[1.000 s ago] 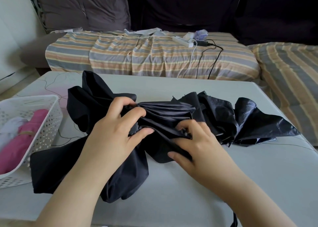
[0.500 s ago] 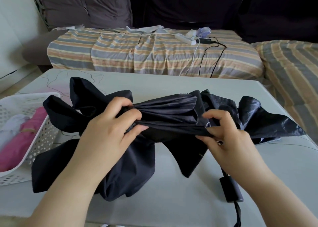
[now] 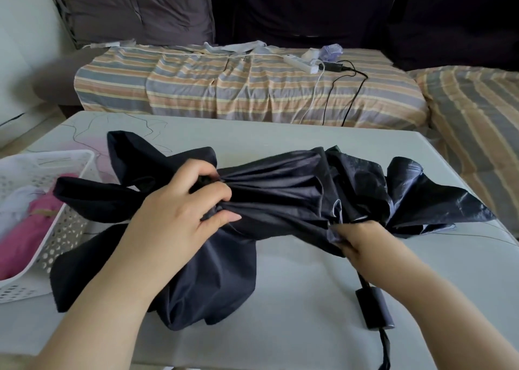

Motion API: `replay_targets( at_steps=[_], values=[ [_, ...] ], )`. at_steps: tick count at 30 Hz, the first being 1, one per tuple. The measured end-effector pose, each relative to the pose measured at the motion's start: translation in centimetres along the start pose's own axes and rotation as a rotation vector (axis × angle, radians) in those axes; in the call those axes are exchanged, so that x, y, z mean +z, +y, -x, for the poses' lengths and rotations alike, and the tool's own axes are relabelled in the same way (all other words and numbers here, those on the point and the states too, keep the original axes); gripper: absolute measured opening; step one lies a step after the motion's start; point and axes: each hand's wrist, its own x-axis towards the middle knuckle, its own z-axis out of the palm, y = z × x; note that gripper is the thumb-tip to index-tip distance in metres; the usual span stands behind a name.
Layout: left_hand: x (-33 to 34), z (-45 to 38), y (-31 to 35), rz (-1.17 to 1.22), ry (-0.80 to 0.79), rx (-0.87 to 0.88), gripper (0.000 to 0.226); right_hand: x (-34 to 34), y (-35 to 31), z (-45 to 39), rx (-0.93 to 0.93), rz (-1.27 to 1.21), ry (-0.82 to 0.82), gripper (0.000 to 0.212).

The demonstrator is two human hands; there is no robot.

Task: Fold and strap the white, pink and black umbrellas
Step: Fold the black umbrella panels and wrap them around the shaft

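The black umbrella lies across the bench. The left hand grips its bunched cloth in the middle; the right hand pinches folds further right. The pink umbrella lies in the basket at left.

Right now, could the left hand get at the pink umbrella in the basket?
Probably yes, once it lets go: the left hand grips the black umbrella, whose fabric drapes over the basket rim beside the pink umbrella.

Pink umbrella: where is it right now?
Head view, far left: the pink umbrella lies in the white basket on the table's left edge, beside the black umbrella.
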Motion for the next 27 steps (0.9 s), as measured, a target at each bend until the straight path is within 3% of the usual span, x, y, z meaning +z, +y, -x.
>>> replay_targets(
  at_steps=[1, 3, 5, 7, 9, 13, 17, 22, 27],
  values=[
    [0.2, -0.1, 0.2, -0.008, -0.023, 0.025, 0.034, 0.4, 0.0, -0.1, 0.045, 0.03, -0.123, 0.011],
    [0.3, -0.1, 0.4, -0.016, -0.029, 0.046, 0.033, 0.7, 0.0, 0.2, 0.056, 0.034, -0.187, 0.015],
    [0.3, -0.2, 0.3, -0.016, -0.011, 0.046, 0.032, 0.0, -1.5, 0.6, 0.039, -0.196, -0.058, 0.014],
    [0.4, -0.2, 0.5, -0.019, -0.004, 0.049, 0.032, -0.2, -3.3, 0.8, 0.018, -0.37, 0.06, 0.033],
    [0.5, -0.3, 0.7, -0.023, -0.007, 0.053, 0.033, 0.1, -4.6, 0.6, -0.007, -0.369, 0.181, 0.041],
    [0.4, 0.0, 0.4, 0.01, -0.01, 0.025, 0.038, 0.8, -3.8, 0.1, -0.23, -0.211, 0.339, 0.026],
    [0.2, 0.0, 0.1, 0.028, -0.025, 0.018, 0.034, 1.0, -2.6, 0.3, -0.243, -0.219, 0.396, 0.039],
    [-0.1, 0.2, 0.1, 0.038, -0.081, -0.009, 0.027, 0.7, -2.4, 0.4, -0.254, -0.21, 0.407, 0.034],
    [0.1, 0.3, 0.5, 0.06, -0.011, -0.031, 0.022, 0.6, -2.1, 0.4, -0.251, -0.225, 0.425, 0.03]
  ],
)
